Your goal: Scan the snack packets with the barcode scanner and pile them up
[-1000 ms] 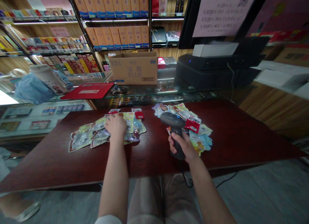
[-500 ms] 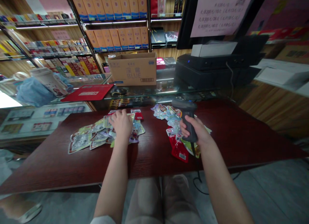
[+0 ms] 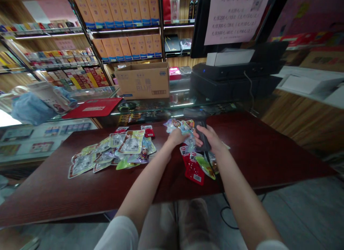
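My right hand is wrapped round the grip of a black barcode scanner, whose head points forward and left; its cable hangs down from the handle. My left hand is at the blue and purple snack packets, left of the scanner. Its thumb points right, but the other fingers are mostly hidden, so its grasp is unclear. Below the scanner lie red snack packets and a green packet. On the left is a spread pile of shiny snack packets, topped by a pale yellow-edged packet.
The dark red wooden table abuts a glass counter. A cardboard box, a red folder and black machines stand behind it. A cup and blue cloth are at left. A cable loops below.
My left hand has moved right from the left pile to the blue and purple packets, uncovering the pale yellow-edged packet. My right hand still holds the scanner. The view has shifted slightly.
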The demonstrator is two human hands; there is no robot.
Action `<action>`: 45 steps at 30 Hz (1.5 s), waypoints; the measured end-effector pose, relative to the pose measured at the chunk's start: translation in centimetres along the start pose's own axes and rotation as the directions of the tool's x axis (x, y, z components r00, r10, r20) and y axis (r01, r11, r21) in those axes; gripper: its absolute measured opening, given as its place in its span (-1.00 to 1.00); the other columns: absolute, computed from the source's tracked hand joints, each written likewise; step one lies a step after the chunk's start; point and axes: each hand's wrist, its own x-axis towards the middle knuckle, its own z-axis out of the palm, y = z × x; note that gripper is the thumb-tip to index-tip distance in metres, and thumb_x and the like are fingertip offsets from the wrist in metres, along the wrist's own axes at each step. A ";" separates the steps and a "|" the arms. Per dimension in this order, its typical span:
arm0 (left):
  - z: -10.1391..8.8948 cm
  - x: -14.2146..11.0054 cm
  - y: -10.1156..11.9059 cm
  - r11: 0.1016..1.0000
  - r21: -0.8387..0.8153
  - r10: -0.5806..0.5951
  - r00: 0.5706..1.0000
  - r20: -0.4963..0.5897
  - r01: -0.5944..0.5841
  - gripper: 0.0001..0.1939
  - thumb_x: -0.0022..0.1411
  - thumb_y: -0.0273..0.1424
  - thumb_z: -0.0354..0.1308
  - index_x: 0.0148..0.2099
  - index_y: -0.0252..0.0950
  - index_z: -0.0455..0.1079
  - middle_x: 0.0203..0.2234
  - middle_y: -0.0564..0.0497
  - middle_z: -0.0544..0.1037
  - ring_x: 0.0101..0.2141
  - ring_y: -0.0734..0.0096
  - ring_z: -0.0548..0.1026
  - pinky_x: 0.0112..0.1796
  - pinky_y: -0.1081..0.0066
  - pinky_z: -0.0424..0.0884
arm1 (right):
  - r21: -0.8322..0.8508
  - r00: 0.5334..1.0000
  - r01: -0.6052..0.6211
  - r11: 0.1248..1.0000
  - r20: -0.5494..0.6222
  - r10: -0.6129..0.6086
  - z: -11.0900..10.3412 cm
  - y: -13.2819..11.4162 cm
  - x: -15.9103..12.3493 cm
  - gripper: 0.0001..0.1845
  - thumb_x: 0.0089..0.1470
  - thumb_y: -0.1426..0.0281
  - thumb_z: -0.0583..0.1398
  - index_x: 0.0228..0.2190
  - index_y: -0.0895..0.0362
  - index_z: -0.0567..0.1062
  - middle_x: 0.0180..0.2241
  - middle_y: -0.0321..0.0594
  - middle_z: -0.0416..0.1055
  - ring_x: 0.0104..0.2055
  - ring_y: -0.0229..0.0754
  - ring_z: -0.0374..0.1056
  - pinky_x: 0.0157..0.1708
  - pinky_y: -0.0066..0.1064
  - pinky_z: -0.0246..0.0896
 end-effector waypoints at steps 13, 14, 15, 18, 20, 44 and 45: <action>1.1 0.9 -2.6 0.809 -0.573 -0.139 0.990 0.034 0.133 -0.67 -0.21 -0.45 0.44 -0.37 -0.34 0.38 -0.62 0.14 0.43 -0.55 0.50 0.41 -0.41 0.44 0.39 | 0.016 1.000 0.008 1.000 -0.003 -0.008 -0.2 1.2 0.2 -0.59 -0.09 0.17 0.32 -0.29 0.11 0.33 -0.65 -0.50 0.26 -0.76 -0.41 0.07 -0.73 -0.50 0.00; 1.0 0.9 -2.6 0.798 -0.587 -0.128 0.990 0.058 0.138 -0.69 -0.18 -0.45 0.43 -0.38 -0.35 0.38 -0.61 0.12 0.45 -0.55 0.50 0.42 -0.41 0.45 0.39 | 0.018 1.000 0.010 1.000 0.000 -0.010 -0.2 1.3 0.2 -0.59 -0.09 0.17 0.32 -0.30 0.11 0.32 -0.65 -0.50 0.26 -0.76 -0.42 0.07 -0.73 -0.51 0.00; 0.9 0.9 -2.5 0.788 -0.599 -0.121 0.990 0.073 0.141 -0.71 -0.16 -0.45 0.42 -0.39 -0.36 0.38 -0.60 0.11 0.47 -0.55 0.51 0.43 -0.41 0.45 0.40 | 0.018 1.000 0.012 1.000 0.002 -0.012 -0.2 1.3 0.3 -0.60 -0.09 0.16 0.32 -0.31 0.10 0.31 -0.65 -0.50 0.26 -0.76 -0.42 0.07 -0.73 -0.51 0.00; 0.5 0.7 -2.3 0.752 -0.638 -0.131 0.987 0.097 0.162 -0.68 -0.14 -0.46 0.41 -0.33 -0.37 0.36 -0.59 0.09 0.48 -0.57 0.52 0.44 -0.45 0.46 0.40 | 0.017 1.000 0.016 1.000 -0.004 -0.016 -0.3 1.4 0.3 -0.59 -0.10 0.15 0.33 -0.37 0.09 0.28 -0.65 -0.50 0.26 -0.76 -0.42 0.07 -0.73 -0.51 0.00; 0.1 0.4 -2.2 0.730 -0.660 -0.152 0.984 0.093 0.175 -0.62 -0.13 -0.46 0.40 -0.26 -0.34 0.32 -0.60 0.14 0.45 -0.60 0.54 0.42 -0.49 0.48 0.40 | 0.019 1.000 0.014 1.000 -0.009 -0.014 -0.3 1.3 0.3 -0.60 -0.10 0.15 0.33 -0.38 0.09 0.27 -0.66 -0.51 0.25 -0.76 -0.43 0.06 -0.73 -0.52 0.01; -1.5 -1.1 -2.8 0.596 -0.783 -0.206 0.976 0.065 0.178 -0.66 0.04 -0.44 0.21 -0.15 -0.18 0.17 -0.46 0.14 0.42 -0.51 0.52 0.43 -0.45 0.46 0.40 | 0.034 1.000 0.031 0.999 -0.003 -0.031 -1.4 1.9 0.6 -0.61 -0.04 0.19 0.30 -0.25 0.10 0.32 -0.64 -0.49 0.25 -0.76 -0.43 0.05 -0.74 -0.51 0.01; -1.4 -1.1 -2.9 0.588 -0.789 -0.205 0.977 0.064 0.176 -0.64 0.03 -0.43 0.23 -0.14 -0.18 0.18 -0.46 0.14 0.41 -0.51 0.52 0.43 -0.46 0.47 0.40 | 0.032 1.000 0.030 0.999 -0.002 -0.030 -1.4 2.0 0.6 -0.62 -0.03 0.18 0.30 -0.25 0.10 0.32 -0.63 -0.49 0.25 -0.75 -0.43 0.06 -0.74 -0.51 0.02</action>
